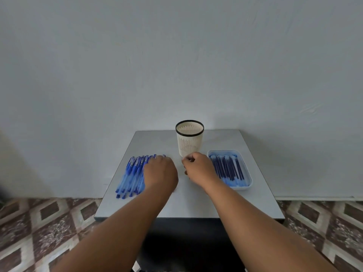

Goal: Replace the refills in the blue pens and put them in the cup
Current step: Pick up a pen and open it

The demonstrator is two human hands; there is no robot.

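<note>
A person's left hand [160, 172] rests on a row of blue pens [132, 176], grip hidden; the right hand [198, 168], loosely curled, holds nothing visible between slotted cup [189, 138] and refill tray [246, 169]. Best lifting one pen cleanly without scattering its neighbours.

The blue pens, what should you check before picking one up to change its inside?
1. Blue pens lying within reach on the table: ok.
2. Left hand on the pens: ok; whether it grips one: cannot tell.
3. Right hand free: cannot tell, its fingers are curled.
4. Refills ready in the tray: ok.
5. Cup upright, open: ok.
6. Cup has room: ok, no pens show inside.
</note>
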